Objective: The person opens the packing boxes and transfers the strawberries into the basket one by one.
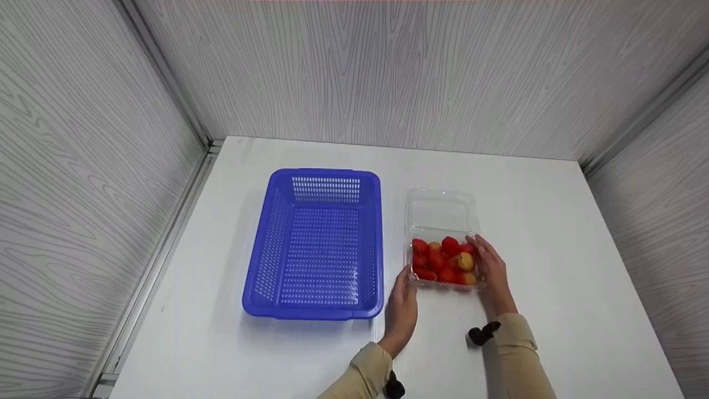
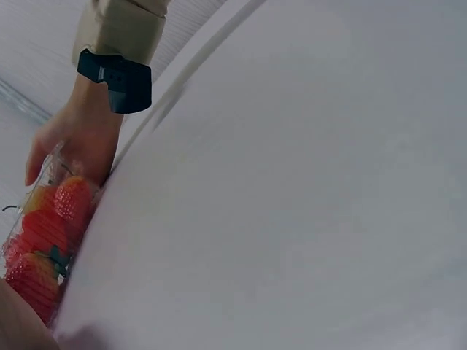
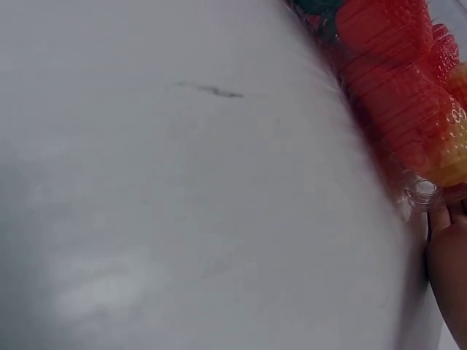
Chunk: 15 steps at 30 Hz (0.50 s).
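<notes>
1. While a blue basket stood just left, the clear container of red-and-yellow fruit sat on the white table, lid open beyond it.
2. Left hand: fingers extended, touching its near-left corner.
3. Right hand: fingers nearly straight against its right side.

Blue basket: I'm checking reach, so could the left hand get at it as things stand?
Probably yes: the left hand touches the clear container but sits close beside the blue basket, nothing visibly in between.
</notes>
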### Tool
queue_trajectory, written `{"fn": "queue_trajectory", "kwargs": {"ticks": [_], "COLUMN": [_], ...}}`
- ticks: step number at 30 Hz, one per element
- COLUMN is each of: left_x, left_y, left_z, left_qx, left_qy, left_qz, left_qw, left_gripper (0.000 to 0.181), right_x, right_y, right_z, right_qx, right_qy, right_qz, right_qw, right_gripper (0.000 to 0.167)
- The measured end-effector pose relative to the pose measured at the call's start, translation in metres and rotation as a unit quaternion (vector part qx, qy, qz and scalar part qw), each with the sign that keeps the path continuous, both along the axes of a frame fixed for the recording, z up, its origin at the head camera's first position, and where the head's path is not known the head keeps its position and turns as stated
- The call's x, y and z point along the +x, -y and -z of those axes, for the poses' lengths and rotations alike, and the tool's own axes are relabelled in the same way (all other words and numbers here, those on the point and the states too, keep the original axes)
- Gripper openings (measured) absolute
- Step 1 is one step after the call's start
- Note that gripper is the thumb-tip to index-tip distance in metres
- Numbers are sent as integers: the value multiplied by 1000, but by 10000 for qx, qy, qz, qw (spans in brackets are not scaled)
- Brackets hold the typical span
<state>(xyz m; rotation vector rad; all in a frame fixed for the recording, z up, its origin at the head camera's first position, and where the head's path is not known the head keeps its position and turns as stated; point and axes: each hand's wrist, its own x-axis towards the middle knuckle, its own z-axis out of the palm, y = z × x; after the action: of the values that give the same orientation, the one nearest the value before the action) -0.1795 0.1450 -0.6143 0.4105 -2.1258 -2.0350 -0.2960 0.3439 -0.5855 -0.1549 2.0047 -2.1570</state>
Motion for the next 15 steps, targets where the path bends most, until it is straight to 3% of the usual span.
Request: {"fn": "queue_trajectory", "kwargs": {"ticks": [3,5,7,8,10,11,13,15], "left_x": [2,6,16,22,35,41,52,60], "left_y": [1,4,9,12,21,27,42,60], "left_z": [0,-3,-7,-11,-19,-25,-39,-56], "left_qx": [396,761,1048,1151,1171,1164,1095,858], "left_qy": [-145,-174,-51,50,285,382,522,450], "left_qz": [-5,49,284,472,1090,1493,2500,3522], "left_qw": [9991,9969,9941,9922,9867,9812,9606,9309], "left_gripper": [44,46,48,49,48,45,39,32], "right_x": [4,5,5,5,4,5,7,10], "right_y": [-4,-7,-7,-7,-4,-3,1,4], "right_z": [0,-1,-3,-5,-10,-13,-22,-31], "right_qx": [-206,-719,-1088,-1024,-639,-204,829,1558], "right_qy": [448,950,1380,1455,1504,1418,964,278], "right_qz": [30,223,557,741,1082,1211,1525,1941], "right_qw": [9988,9926,9829,9812,9806,9823,9801,9681], "right_gripper": [53,54,54,53,53,52,49,43]}}
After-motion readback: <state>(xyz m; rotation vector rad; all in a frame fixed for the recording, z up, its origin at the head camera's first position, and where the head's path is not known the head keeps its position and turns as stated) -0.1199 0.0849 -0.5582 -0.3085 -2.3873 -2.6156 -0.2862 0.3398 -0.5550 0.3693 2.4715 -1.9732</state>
